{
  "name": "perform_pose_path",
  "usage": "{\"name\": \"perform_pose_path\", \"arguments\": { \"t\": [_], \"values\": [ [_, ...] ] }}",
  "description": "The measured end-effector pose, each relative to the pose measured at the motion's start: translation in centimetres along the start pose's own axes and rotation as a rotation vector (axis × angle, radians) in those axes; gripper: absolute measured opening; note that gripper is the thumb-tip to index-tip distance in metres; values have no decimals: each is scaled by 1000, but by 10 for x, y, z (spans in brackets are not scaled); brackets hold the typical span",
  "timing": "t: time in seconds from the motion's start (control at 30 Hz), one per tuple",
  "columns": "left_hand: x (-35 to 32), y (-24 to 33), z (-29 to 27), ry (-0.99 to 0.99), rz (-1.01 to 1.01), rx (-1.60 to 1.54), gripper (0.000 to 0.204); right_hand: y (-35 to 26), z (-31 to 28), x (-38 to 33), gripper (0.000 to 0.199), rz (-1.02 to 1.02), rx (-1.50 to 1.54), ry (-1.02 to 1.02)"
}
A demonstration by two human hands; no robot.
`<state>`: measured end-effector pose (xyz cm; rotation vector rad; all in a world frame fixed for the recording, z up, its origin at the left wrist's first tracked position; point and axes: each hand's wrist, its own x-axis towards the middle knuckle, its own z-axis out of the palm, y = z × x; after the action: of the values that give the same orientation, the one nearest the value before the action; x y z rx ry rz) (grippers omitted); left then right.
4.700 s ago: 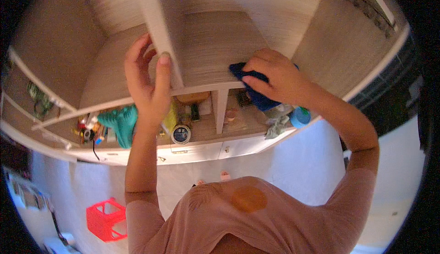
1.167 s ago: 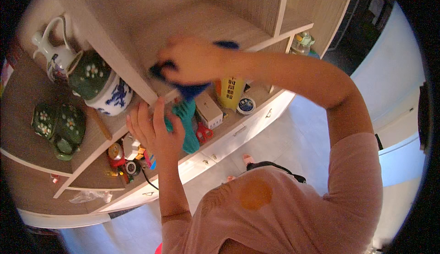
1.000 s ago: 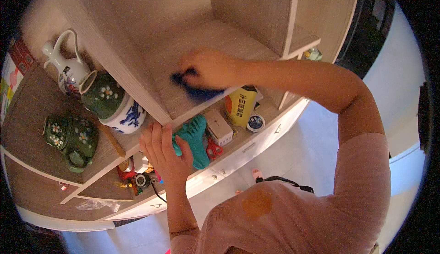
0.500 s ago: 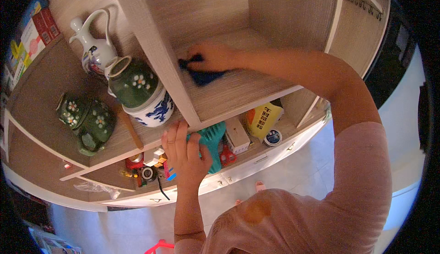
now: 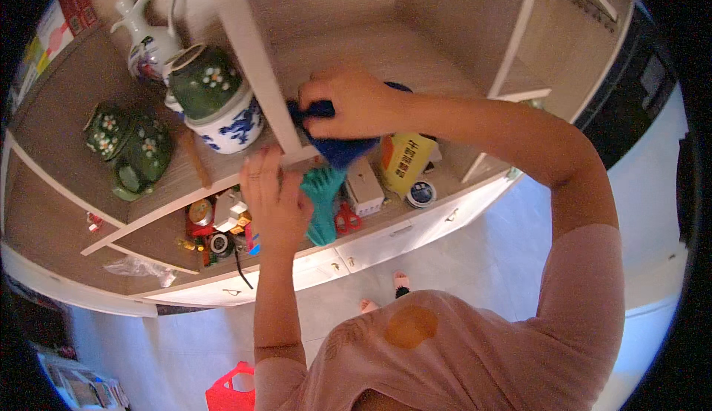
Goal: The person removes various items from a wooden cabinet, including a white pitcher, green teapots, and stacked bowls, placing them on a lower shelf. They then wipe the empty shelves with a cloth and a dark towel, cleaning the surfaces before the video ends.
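Note:
My right hand (image 5: 350, 105) is closed on a dark blue cloth (image 5: 339, 146) and presses it at the front edge of a pale wooden shelf (image 5: 386, 55), right beside the upright divider (image 5: 252, 55). My left hand (image 5: 273, 200) rests with its fingers on the front edge of that shelf, just below the divider, holding nothing. A teal object (image 5: 322, 202) lies on the lower shelf right behind my left hand.
Left of the divider stand a green flowered pot (image 5: 204, 81) in a blue-and-white bowl (image 5: 226, 129), a white jug (image 5: 148, 33) and green ceramic pieces (image 5: 130, 148). The lower shelf holds a yellow container (image 5: 404, 160), red scissors (image 5: 345, 218), a white box (image 5: 365, 186) and small clutter.
My right hand has drawn the blue cloth from the middle of the shelf to its front edge by the divider. My left hand has stayed on the shelf edge.

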<state>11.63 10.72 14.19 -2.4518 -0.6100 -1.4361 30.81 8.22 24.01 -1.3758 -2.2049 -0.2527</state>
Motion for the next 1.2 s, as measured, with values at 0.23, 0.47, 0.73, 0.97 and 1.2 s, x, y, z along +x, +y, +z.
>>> {"name": "perform_pose_path", "arguments": {
  "t": [0.23,0.47,0.73,0.97,1.2],
  "values": [
    [4,10,-10,26,26,10,16,-60,-41,-146,19,127,833,-127],
    [16,57,-9,255,17,-256,7,-65,-1,-337,42,1141,2116,844],
    [54,222,47,-433,-35,-751,32,-53,-71,-396,56,399,2325,1178],
    [5,407,85,-910,-660,-1603,36,-31,-122,-467,62,447,2372,1066],
    [3,444,96,-810,-1247,-1749,20,-5,-128,-555,77,867,2311,1156]
  ]
}}
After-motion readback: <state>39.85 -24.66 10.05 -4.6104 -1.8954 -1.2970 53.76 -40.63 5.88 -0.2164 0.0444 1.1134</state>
